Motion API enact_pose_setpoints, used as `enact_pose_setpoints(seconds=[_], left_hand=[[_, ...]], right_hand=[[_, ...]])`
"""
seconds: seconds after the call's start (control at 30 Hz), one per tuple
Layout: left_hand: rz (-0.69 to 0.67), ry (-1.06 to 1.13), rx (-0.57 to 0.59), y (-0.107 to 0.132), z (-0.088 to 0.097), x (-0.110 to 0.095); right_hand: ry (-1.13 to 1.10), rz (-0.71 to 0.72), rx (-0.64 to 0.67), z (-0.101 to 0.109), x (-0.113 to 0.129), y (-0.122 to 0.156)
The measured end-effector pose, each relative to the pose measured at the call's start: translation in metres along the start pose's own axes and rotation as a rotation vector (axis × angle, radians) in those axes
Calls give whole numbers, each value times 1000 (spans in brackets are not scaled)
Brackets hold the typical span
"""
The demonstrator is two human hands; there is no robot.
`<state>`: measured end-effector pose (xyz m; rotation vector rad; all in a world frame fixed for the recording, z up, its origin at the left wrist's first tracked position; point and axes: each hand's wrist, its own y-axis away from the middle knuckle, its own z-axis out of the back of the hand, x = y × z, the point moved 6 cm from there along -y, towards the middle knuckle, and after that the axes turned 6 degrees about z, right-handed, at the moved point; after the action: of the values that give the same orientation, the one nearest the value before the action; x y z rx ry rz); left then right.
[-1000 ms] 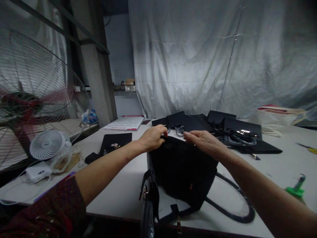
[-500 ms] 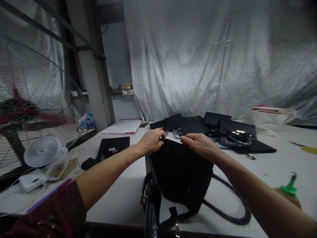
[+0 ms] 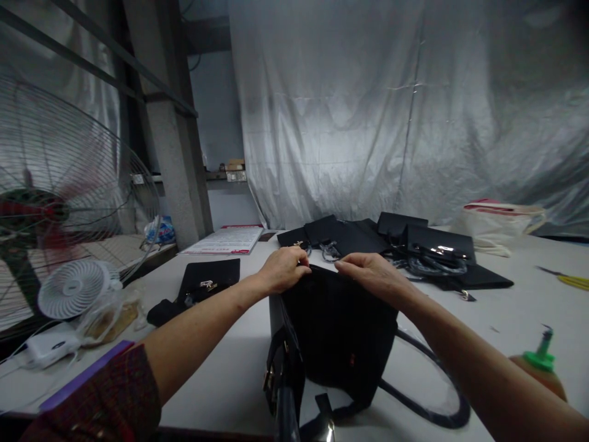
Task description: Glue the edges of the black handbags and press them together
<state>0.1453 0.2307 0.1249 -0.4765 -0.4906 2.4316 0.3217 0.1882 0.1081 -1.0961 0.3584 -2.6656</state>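
A black handbag (image 3: 340,334) stands on the white table (image 3: 230,350) right in front of me, its long strap (image 3: 427,411) looping out to the right. My left hand (image 3: 281,269) has its fingers curled over the far top edge of the bag at the left. At the right of that same edge my right hand (image 3: 370,273) pinches the bag. A glossy handle with a gold buckle (image 3: 276,374) hangs at the bag's near left corner.
Flat black bag pieces and metal rings (image 3: 391,242) lie behind the bag. Another black piece with a gold clasp (image 3: 207,279) lies to the left. A big standing fan (image 3: 50,202), a small white fan (image 3: 76,288), a green-capped bottle (image 3: 540,368) and yellow scissors (image 3: 568,279) surround the work spot.
Both hands stay on the bag's top edge. The camera has tilted up a little, so the bag and hands sit lower in view; the bottle has come into sight at the right.
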Motion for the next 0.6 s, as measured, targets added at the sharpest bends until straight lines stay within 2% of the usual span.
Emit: enact_pose_setpoints(seconds=[0.17,0.33,0.5,0.6], left_hand=[[24,-35,11,-2,-2,-4],[27,-33,8,-4,-3,-7],[48,-43,-2,-4,-5,-6],[57,-84,-17,-3,-6,-9]], right_hand=[[61,55,-18,2,-5,-4],[88,8,-30,4,-12,-3],[27,43,20,0,-12,-6],[81,80,54,-4,-10,-8]])
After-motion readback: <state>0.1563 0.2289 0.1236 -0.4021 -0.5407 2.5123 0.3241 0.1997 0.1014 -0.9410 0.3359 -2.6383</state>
